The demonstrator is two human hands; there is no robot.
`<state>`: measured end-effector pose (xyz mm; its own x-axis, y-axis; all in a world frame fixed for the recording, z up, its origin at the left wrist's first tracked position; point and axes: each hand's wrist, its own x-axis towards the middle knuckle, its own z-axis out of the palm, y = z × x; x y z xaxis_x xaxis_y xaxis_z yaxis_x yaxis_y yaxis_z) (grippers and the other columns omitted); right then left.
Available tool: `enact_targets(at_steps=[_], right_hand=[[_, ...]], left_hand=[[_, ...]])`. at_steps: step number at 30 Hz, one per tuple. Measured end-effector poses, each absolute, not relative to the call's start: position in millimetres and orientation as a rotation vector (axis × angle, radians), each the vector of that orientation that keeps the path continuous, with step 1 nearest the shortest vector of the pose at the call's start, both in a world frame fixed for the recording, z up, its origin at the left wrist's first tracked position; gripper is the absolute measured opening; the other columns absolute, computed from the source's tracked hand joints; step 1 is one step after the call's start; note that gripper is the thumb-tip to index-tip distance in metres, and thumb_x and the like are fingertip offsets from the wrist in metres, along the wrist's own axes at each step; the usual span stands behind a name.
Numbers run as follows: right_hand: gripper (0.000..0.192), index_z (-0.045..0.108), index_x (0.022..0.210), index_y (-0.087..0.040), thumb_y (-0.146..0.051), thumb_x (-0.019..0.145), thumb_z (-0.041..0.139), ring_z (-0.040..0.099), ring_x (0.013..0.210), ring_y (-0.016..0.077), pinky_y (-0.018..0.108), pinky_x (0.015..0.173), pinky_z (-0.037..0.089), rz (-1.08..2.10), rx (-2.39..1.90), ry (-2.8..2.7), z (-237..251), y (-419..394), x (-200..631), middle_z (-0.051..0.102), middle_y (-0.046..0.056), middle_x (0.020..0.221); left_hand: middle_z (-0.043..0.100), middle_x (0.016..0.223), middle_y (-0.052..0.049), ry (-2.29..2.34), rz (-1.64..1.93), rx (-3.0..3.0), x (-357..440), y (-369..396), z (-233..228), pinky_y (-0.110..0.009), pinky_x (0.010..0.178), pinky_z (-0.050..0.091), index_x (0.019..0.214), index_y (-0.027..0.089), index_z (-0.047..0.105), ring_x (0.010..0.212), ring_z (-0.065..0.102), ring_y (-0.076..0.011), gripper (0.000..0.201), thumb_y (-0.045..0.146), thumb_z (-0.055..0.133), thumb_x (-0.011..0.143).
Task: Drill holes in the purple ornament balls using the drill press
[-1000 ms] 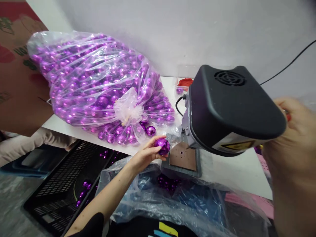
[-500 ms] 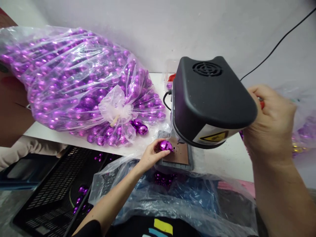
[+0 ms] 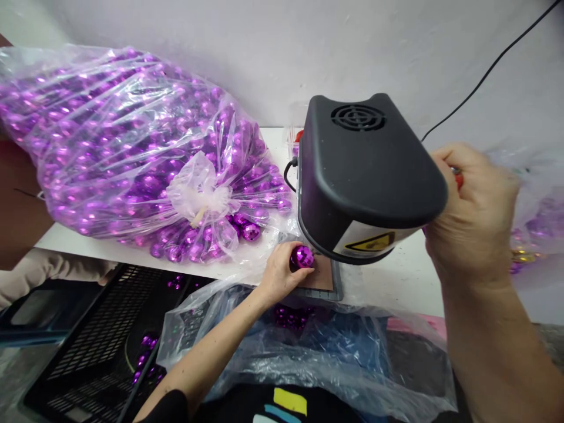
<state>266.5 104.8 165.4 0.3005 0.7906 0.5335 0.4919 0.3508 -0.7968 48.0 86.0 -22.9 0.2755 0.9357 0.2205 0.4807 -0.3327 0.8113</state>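
Between the thumb and fingers of my left hand (image 3: 282,269) is a shiny purple faceted ball (image 3: 303,257), like a small disco ball bauble. It is held over the brown plate (image 3: 321,279) on the base of a black-housed bench machine (image 3: 370,170), beside the front of the housing. The machine's working part is hidden under that housing. My right hand (image 3: 478,211) is closed around a handle at the machine's right side; only a bit of red and metal of the handle (image 3: 458,178) shows past the fingers.
A large clear bag of purple balls (image 3: 145,147) lies on the white table (image 3: 405,282) at left. Loose balls (image 3: 251,232) sit beside its tied neck. Below are a black crate (image 3: 88,335) and plastic sheeting (image 3: 352,352) over my lap. Another person's arm (image 3: 22,205) is at far left.
My left hand has brought the purple ball rightward, closer in under the machine's front. My right hand stays on the handle. The whole view has shifted slightly.
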Motion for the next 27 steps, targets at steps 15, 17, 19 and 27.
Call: enact_targets(at_steps=[15,17,19,27], right_hand=[[0.048,0.062,0.077,-0.016,-0.063,0.087,0.060,0.040,0.056,0.0007,0.014,0.049,0.028,0.273,-1.294,-1.335,164.9,102.9,265.1,0.045,-0.002,0.063],[0.048,0.062,0.078,-0.016,-0.062,0.088,0.059,0.041,0.058,0.0002,0.014,0.050,0.028,0.256,-1.304,-1.340,166.0,102.4,263.6,0.046,-0.002,0.065],[0.047,0.062,0.078,-0.016,-0.062,0.089,0.058,0.040,0.058,-0.0004,0.013,0.051,0.028,0.248,-1.309,-1.342,166.9,102.2,262.8,0.046,-0.002,0.065],[0.047,0.064,0.079,-0.017,-0.063,0.089,0.058,0.038,0.056,-0.0007,0.013,0.049,0.026,0.253,-1.301,-1.360,166.4,102.6,264.9,0.043,-0.002,0.064]], left_hand=[[0.071,0.120,-0.009,1.209,0.897,1.849,53.7,96.5,-33.0,-0.058,0.110,0.044,0.122,0.026,0.069,0.119,0.062,-0.0335,0.049,0.034,0.084,0.076],[0.071,0.122,-0.010,1.201,0.879,1.861,49.9,95.9,-34.1,-0.059,0.111,0.044,0.123,0.027,0.069,0.122,0.061,-0.0343,0.049,0.035,0.084,0.077],[0.069,0.125,-0.010,1.185,0.841,1.907,48.6,93.4,-34.7,-0.060,0.113,0.042,0.123,0.027,0.068,0.125,0.059,-0.0342,0.045,0.032,0.081,0.080],[0.069,0.124,-0.010,1.113,0.808,1.904,59.1,84.2,-35.6,-0.060,0.118,0.037,0.124,0.025,0.065,0.127,0.057,-0.0318,0.035,0.039,0.069,0.091]])
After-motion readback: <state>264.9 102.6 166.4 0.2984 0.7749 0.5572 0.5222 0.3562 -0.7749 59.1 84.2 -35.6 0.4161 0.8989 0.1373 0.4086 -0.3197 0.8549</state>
